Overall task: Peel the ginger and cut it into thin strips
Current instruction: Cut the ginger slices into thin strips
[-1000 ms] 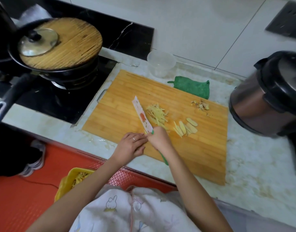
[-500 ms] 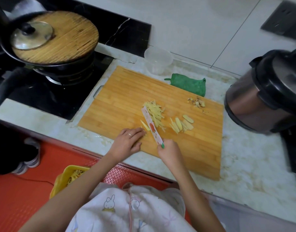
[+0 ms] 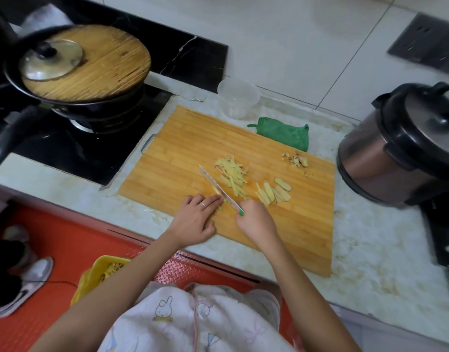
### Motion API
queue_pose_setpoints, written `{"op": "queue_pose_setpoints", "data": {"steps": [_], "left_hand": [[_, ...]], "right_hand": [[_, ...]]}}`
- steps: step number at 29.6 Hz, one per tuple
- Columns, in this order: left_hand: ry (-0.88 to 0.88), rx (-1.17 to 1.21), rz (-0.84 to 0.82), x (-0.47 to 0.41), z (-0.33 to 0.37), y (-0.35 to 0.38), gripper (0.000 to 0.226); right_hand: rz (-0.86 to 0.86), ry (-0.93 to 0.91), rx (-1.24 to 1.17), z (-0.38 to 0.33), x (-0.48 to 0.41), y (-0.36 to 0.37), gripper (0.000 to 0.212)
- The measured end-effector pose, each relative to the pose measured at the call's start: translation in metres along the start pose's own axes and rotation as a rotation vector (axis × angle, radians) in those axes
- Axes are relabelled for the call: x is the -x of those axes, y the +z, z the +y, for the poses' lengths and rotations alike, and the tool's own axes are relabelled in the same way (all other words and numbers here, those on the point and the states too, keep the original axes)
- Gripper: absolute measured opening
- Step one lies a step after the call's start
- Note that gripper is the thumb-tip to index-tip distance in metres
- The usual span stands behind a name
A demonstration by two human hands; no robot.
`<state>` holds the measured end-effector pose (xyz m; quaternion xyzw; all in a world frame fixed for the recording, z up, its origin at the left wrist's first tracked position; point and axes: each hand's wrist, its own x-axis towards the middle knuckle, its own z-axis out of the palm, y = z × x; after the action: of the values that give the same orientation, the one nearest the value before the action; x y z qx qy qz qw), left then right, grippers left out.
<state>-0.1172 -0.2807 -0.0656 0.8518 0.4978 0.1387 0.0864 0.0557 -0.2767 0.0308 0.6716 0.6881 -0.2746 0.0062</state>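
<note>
I'm seeing the left hand [image 3: 196, 221] lying flat, fingers straight, pinning a ginger slice [image 3: 216, 190] to the cutting board [image 3: 172, 158] right against the knife [image 3: 213, 182] blade. The right hand [image 3: 256, 223] is gripping the knife, with the handle mostly buried in the fist. A pile of ginger strips [image 3: 233, 175] is sitting just past the blade. Fingertips are covering most of the pinned slice, so its shape's hard to make out.

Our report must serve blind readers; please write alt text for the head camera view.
On a rectangular bamboo cutting board, a person's right hand holds a white-bladed knife with a green handle against a pale yellow ginger slice that the left hand presses down. Right of the blade lie thin ginger strips and uncut slices.
</note>
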Motion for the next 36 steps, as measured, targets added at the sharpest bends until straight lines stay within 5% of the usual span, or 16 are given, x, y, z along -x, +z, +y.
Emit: {"op": "queue_pose_setpoints", "data": {"steps": [22, 27, 36], "left_hand": [[-0.041, -0.001, 0.089, -0.008, 0.001, 0.001, 0.051], [-0.040, -0.002, 0.078, -0.010, 0.002, 0.001, 0.052], [-0.050, 0.001, 0.106, -0.006, 0.004, 0.002, 0.047]], "right_hand": [[-0.014, 0.098, -0.036, -0.009, -0.003, 0.016, 0.013], [0.015, 0.076, -0.032, -0.024, -0.021, 0.018, 0.028], [-0.022, 0.052, -0.123, -0.002, -0.015, 0.008, 0.016]]}}
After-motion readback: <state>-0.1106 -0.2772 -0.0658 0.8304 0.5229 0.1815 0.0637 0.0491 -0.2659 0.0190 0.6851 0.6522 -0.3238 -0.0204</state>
